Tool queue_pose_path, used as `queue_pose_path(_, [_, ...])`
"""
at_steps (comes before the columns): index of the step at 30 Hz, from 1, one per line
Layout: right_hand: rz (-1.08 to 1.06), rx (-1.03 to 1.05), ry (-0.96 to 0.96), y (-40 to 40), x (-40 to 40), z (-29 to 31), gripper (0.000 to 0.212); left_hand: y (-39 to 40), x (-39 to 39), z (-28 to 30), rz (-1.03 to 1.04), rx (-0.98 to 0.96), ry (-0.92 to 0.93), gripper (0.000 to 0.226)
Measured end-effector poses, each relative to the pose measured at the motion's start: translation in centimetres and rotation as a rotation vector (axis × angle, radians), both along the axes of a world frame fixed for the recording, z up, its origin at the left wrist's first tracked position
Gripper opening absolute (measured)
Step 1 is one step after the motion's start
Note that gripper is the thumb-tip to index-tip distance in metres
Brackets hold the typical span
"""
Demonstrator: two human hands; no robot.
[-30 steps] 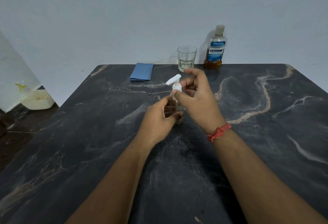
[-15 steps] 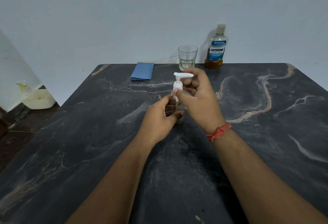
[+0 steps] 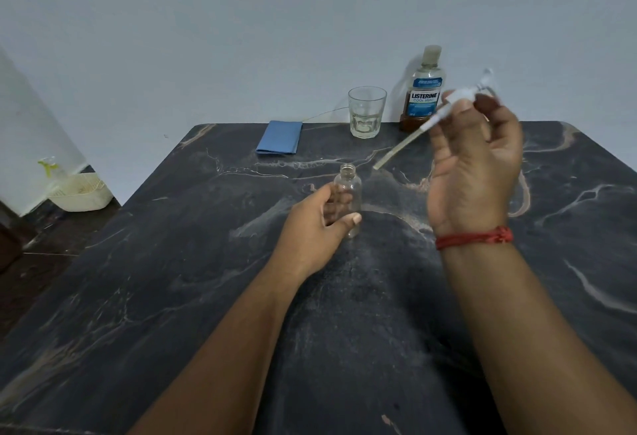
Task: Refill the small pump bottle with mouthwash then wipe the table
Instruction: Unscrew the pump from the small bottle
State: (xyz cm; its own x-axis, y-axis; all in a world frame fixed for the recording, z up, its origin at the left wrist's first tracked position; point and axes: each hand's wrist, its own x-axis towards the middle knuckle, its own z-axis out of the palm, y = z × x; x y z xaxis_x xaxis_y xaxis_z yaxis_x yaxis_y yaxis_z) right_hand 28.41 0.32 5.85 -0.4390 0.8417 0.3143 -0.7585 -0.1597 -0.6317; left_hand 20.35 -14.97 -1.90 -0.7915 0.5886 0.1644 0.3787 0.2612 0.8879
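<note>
A small clear bottle (image 3: 351, 189) stands upright on the dark marble table (image 3: 206, 296) with its neck uncovered. My left hand (image 3: 317, 224) grips its body from the left. My right hand (image 3: 475, 165) is raised to the right of it and pinches the white pump head (image 3: 462, 95), blurred by motion; the dip tube (image 3: 400, 148) slants down-left, its tip in the air just right of the bottle's neck. A Listerine mouthwash bottle (image 3: 424, 93), capped, stands at the table's far edge. A folded blue cloth (image 3: 280, 137) lies at the far left.
An empty drinking glass (image 3: 366, 112) stands between the cloth and the mouthwash bottle at the back edge. A white basin (image 3: 81, 191) sits on the floor to the left of the table. A pale wall rises behind the table.
My right hand has lifted the pump head and its tube out of the small bottle and swung it up to the right. My left hand keeps holding the bottle in place.
</note>
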Motion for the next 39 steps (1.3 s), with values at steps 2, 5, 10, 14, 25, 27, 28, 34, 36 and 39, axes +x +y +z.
queue_pose_path(2, [-0.049, -0.035, -0.121, 0.7, -0.1, -0.7, 0.022, 0.1, 0.0, -0.1, 0.004, 0.004, 0.014, 0.035])
queue_pose_path(5, [-0.069, 0.092, -0.461, 0.8, -1.1, -2.6, 0.02, -0.2, -0.4, -0.2, 0.032, 0.007, 0.032, 0.04])
queue_pose_path(10, [0.019, 0.397, -0.888, -1.0, -2.9, -5.8, 0.027, -2.1, -4.1, 0.2, 0.13, -0.037, 0.066, 0.04])
queue_pose_path(14, [0.072, 0.497, -0.986, -2.8, -5.8, -7.2, 0.025, -4.5, -8.8, 0.8, 0.194, -0.127, 0.104, 0.032])
queue_pose_path(25, [-0.011, 0.773, -1.208, -5.4, -16.8, -7.9, 0.022, -4.8, -15.8, 0.3, 0.275, -0.101, 0.138, 0.036])
queue_pose_path(27, [-0.05, 0.746, -1.207, -5.4, -17.6, -8.7, 0.024, -4.6, -16.3, 0.1, 0.276, -0.09, 0.132, 0.038])
queue_pose_path(28, [-0.073, 0.749, -1.202, -5.5, -17.8, -8.9, 0.024, -4.5, -16.5, -0.2, 0.28, -0.082, 0.135, 0.038])
queue_pose_path(34, [-0.135, 0.819, -1.19, -5.5, -18.3, -9.7, 0.024, -4.4, -16.5, -1.5, 0.31, -0.012, 0.134, 0.045])
queue_pose_path(36, [-0.142, 0.841, -1.204, -5.5, -18.3, -9.7, 0.024, -4.4, -16.4, -1.6, 0.315, 0.01, 0.121, 0.047])
queue_pose_path(39, [-0.146, 0.847, -1.204, -5.5, -18.4, -9.8, 0.025, -4.5, -16.4, -1.7, 0.321, 0.026, 0.109, 0.048])
